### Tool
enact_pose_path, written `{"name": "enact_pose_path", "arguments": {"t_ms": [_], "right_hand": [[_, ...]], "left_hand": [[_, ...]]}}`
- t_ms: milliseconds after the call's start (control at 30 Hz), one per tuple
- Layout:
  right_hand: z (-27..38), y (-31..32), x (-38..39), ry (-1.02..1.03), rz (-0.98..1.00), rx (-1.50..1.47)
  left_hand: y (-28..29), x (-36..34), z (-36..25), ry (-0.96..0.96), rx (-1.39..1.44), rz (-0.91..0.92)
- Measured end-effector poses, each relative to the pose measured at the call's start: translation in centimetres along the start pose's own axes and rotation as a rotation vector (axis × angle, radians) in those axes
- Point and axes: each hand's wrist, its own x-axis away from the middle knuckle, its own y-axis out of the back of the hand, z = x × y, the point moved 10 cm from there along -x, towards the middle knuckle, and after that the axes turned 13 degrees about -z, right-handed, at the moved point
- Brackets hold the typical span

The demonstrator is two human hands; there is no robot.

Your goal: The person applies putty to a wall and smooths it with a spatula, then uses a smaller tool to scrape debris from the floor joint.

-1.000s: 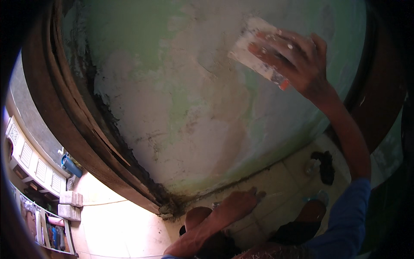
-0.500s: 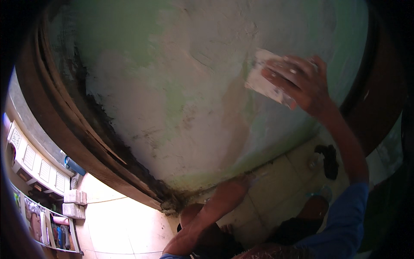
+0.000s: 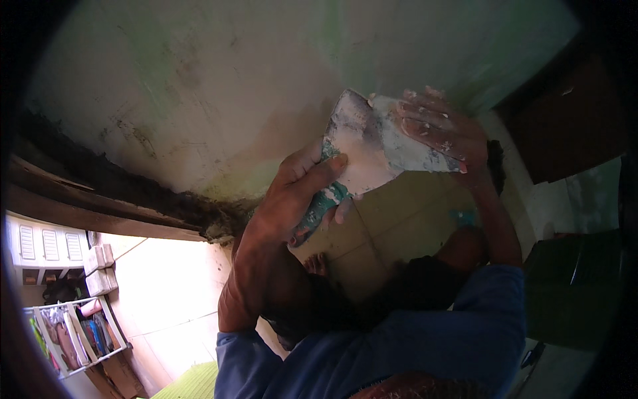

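My left hand (image 3: 292, 186) is closed on the teal handle of a putty knife (image 3: 362, 139), whose blade is coated with pale putty and dark smears. My right hand (image 3: 442, 133) grips a wide, putty-crusted scraper blade (image 3: 419, 156), with fingers pressed along its top. The two blades touch or overlap in front of me; their exact contact is unclear. Flecks of putty cover my right fingers. Behind both tools is the patched green-and-white wall (image 3: 199, 80).
A cracked wooden frame (image 3: 106, 216) edges the wall. My knees and bare foot are over tiled floor (image 3: 392, 213). At left are stacked blocks (image 3: 101, 279), a rack of hanging clothes (image 3: 73, 332) and pale louvred panels (image 3: 50, 246). A dark brown panel (image 3: 551, 106) stands at right.
My right hand and scraper have come away from the wall toward the middle, and my left hand has risen from low down with the putty knife to meet it. The view has shifted.
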Motion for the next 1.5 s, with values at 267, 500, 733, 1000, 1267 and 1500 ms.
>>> {"name": "enact_pose_path", "arguments": {"t_ms": [267,500,733,1000,1267,1500], "right_hand": [[-8.3,2.0,10.1,-0.425,0.03,0.308],[-8.8,2.0,23.5,-1.443,-0.538,-0.863],[-5.9,-1.7,15.6,-1.551,-0.633,-1.48],[-8.5,4.8,14.4,-1.165,-0.864,-1.058],[-1.4,10.6,-8.9,-0.226,-0.486,0.093],[3.3,5.0,-17.0,0.647,-0.196,0.938]], "left_hand": [[-1.1,-1.6,0.2,-0.168,-0.236,-0.076],[0.6,-3.0,0.6,-0.676,-0.897,-0.287],[-2.8,-3.4,2.7,-0.558,-1.387,-0.161],[-4.0,-3.3,5.3,-0.519,-1.243,-0.008],[-4.0,-2.4,6.8,-0.703,-1.241,0.037],[-4.8,-2.1,6.0,-0.675,-1.187,0.09]]}}
